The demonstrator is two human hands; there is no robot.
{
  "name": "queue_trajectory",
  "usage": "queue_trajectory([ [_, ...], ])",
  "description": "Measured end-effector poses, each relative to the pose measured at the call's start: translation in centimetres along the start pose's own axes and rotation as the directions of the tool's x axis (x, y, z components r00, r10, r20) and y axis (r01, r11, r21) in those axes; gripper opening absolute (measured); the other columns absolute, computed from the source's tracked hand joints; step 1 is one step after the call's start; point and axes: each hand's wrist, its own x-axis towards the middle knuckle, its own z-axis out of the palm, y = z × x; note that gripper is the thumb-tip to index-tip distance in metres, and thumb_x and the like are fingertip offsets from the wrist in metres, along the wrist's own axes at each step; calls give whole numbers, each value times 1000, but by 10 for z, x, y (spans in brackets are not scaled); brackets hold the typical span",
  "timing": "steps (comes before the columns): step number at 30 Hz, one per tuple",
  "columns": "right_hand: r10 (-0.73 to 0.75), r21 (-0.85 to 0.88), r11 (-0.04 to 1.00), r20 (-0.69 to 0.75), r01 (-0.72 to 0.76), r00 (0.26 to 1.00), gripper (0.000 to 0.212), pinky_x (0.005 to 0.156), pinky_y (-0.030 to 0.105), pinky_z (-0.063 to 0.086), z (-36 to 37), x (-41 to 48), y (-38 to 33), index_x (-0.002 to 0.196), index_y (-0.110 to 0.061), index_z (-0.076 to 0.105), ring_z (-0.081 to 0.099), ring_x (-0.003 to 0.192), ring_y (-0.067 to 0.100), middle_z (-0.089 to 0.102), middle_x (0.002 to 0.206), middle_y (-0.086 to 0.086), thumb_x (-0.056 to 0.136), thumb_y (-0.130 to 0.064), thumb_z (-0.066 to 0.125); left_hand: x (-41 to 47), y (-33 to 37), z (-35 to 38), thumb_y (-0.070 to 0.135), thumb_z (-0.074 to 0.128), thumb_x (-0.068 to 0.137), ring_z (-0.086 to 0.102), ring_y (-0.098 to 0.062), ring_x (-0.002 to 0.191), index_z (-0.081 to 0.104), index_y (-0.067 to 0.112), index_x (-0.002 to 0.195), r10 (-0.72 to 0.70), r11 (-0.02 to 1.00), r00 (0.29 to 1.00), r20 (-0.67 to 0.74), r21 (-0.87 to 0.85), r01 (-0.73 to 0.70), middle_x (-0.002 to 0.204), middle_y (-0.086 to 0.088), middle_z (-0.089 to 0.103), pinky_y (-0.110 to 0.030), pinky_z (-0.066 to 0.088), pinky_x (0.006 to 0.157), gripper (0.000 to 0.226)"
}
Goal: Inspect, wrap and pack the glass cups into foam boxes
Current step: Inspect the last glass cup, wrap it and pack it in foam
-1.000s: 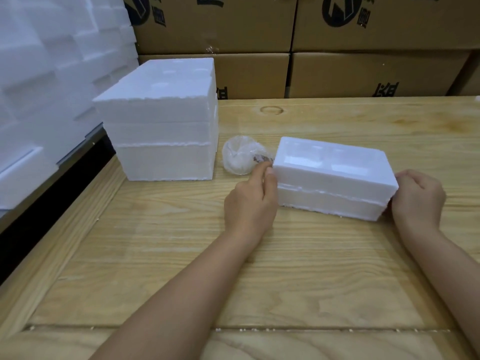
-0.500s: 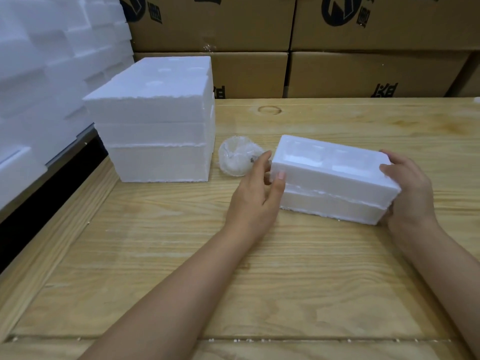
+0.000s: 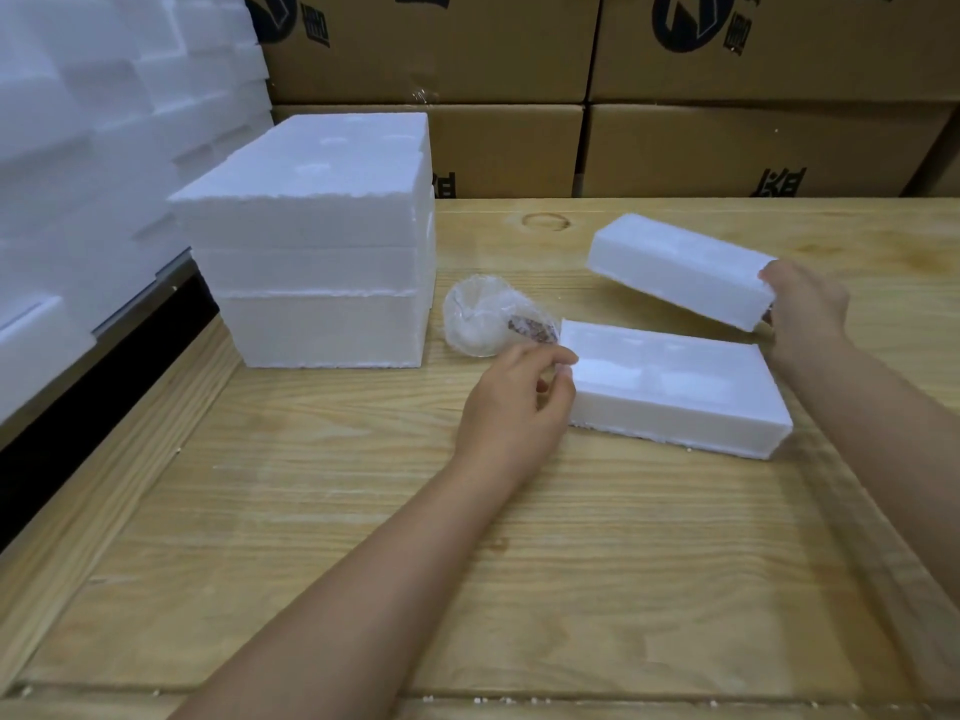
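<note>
Though wrapped, glass cup (image 3: 485, 322) seemingly clear.

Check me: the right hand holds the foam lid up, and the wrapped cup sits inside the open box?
No. In the head view the right hand holds the foam lid up, but the wrapped cup lies on the table beside the open box.

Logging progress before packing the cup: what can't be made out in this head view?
Head view:
- foam base interior: white glare hides contents.
- foam lid right end: covered by the right hand.
- wrapped cup: plastic blurs its condition.
- left hand: grip on foam base unclear.
</note>
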Motion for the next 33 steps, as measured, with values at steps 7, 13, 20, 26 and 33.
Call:
queue_trajectory([
  [7,29,-277,961,47,-15,998,42,83,33,45,-2,13,21,126,-18,52,59,99,26,58,126,10,88,-35,58,0,0,0,27,54,95,53,2,73,68,27,105,5,1000,1000,3,-15,-5,103,16,58,-32,52,80,17],
  [13,-300,-261,936,-231,238,925,25,82,30,46,-26,-6,21,78,-25,55,50,77,11,57,82,-7,89,-45,45,0,4,-3,27,54,95,56,-3,75,70,27,104,-11,1000,1000,-6,-21,11,106,11,64,-32,50,82,18],
  [20,-112,-234,955,276,180,954,18,44,17,39,-60,-48,20,70,-20,69,49,52,8,62,67,-5,85,-16,59,-3,8,-6,28,58,92,56,-7,64,70,26,94,-5,1000,1000,3,-25,6,84,10,67,-33,52,74,13],
  [26,-97,-319,910,457,264,884,18,48,9,42,-70,-63,17,71,-14,66,54,52,-1,63,59,-14,87,-5,61,-4,7,-9,30,63,91,47,-8,52,56,20,68,-46,985,998,45,-167,53,54,12,51,-33,46,59,25],
  [33,-121,-313,895,518,319,847,23,54,18,42,-32,-84,28,68,-19,64,50,59,8,60,57,-16,88,-8,63,16,-12,-27,14,71,81,36,-1,44,42,23,51,-207,957,971,-119,-229,176,41,15,40,-20,32,51,42],
])
